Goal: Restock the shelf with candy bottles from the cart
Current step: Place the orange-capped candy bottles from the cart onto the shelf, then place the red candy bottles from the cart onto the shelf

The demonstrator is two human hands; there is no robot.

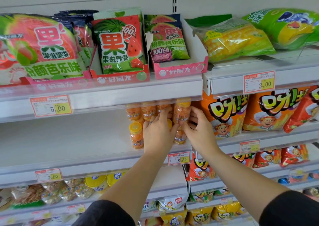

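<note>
While the right hand [198,127] is curling its fingers round the upper bottle [182,112], which is standing on a lower bottle [180,137] at the right end of the middle shelf [69,139], the left hand [158,131] is lying against neighbouring bottles; whether it is gripping one cannot be determined. Judgement: the upper bottle is needing its base centred on the cap beneath, held upright, with release only once steady, as the snack bags [224,115] are crowding just beside it.

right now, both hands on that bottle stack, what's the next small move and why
Probably seat the top bottle squarely on the lower bottle before letting go: the right hand curls round it, the left hand touches alongside, near the shelf edge.
</note>
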